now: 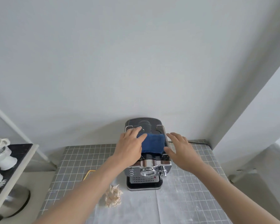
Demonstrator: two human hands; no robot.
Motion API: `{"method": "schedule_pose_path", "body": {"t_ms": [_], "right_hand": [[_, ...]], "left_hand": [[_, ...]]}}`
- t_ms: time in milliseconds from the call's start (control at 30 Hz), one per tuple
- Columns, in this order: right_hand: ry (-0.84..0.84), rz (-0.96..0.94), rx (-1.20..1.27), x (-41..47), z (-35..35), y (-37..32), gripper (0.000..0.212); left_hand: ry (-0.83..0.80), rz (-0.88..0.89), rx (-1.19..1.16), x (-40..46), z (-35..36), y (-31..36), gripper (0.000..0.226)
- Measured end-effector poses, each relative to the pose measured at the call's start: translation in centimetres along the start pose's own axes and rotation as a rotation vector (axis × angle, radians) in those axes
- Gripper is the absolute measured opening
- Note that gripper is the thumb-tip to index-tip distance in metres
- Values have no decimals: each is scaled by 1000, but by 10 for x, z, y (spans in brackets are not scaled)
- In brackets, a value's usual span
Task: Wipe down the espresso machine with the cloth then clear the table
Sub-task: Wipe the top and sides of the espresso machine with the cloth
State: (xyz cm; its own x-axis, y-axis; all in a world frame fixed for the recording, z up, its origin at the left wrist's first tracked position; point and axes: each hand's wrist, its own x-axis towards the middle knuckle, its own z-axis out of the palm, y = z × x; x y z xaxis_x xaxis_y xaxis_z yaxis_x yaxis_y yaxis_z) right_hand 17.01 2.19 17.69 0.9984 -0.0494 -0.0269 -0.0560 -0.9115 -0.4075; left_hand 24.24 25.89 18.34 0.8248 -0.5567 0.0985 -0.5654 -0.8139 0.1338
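A black and chrome espresso machine [146,168] stands on the grey checked table [81,159] against the wall. A folded blue cloth [153,143] lies on the machine's top. My left hand [129,146] lies flat on the cloth's left part, fingers straight and reaching toward the back of the lid. My right hand [179,147] is spread with straight fingers at the machine's right side, its thumb beside the cloth's right edge. I cannot tell whether it touches the machine.
A crumpled beige tissue [113,197] lies on the table left of the machine's base, with a yellow straw-like strip [88,173] further left. White paper [152,207] covers the table's front. White mugs [0,147] sit on a dark shelf at left, above a metal bowl [14,201]. A black cable [199,142] runs back right.
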Motion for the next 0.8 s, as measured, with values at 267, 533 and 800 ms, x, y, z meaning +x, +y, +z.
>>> {"method": "schedule_pose_path", "body": {"t_ms": [267, 533, 800], "right_hand": [[-23, -53, -186, -12, 23, 10, 64], [35, -101, -357, -11, 31, 16, 66], [50, -140, -394, -9, 30, 18, 65]], "left_hand": [[-135, 110, -44, -1, 20, 19, 49], [-103, 75, 28, -14, 30, 32, 45], [-184, -12, -73, 34, 18, 30, 42]]}}
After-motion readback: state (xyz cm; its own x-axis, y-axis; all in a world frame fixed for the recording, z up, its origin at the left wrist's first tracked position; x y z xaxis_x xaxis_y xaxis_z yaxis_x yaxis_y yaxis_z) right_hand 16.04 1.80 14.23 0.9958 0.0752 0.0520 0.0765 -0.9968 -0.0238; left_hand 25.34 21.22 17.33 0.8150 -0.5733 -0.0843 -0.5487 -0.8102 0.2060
